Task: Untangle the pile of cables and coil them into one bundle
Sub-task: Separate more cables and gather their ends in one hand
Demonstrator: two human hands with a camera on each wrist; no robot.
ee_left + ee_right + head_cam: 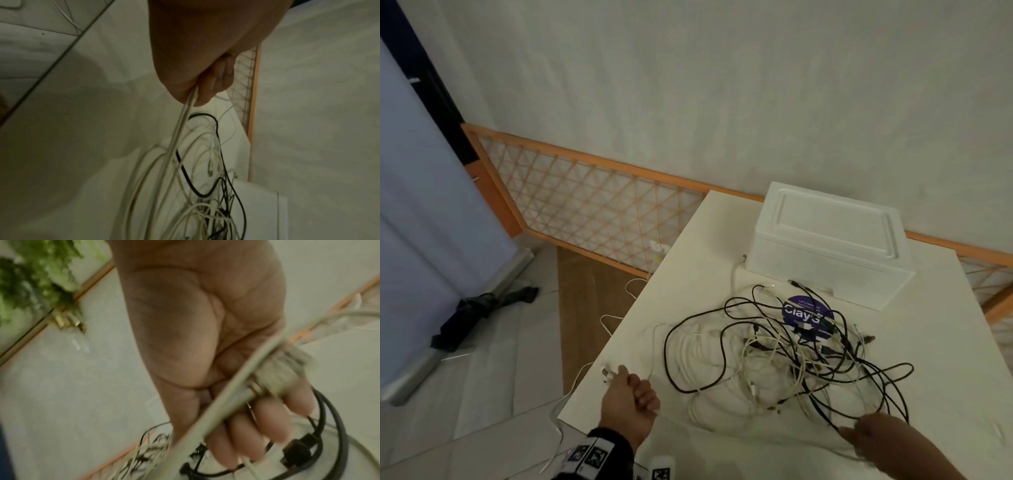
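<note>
A tangled pile of black and white cables (784,356) lies on the white table (722,240). My left hand (640,394) is near the table's front left corner, fist closed round a white cable (185,113) whose plug end (606,372) sticks out past the thumb. That cable runs down into the pile (205,194). My right hand (859,442) is at the front right edge of the pile, fingers curled round a white cable (222,407) with a plug on it. Black cable loops (329,426) lie just beyond its fingertips. The right wrist view is blurred.
A white foam box (825,246) stands at the back of the table, a round purple sticker (806,310) in front of it under the cables. White cables (571,387) hang off the left edge to the floor. A wooden lattice rail (585,198) runs along the wall.
</note>
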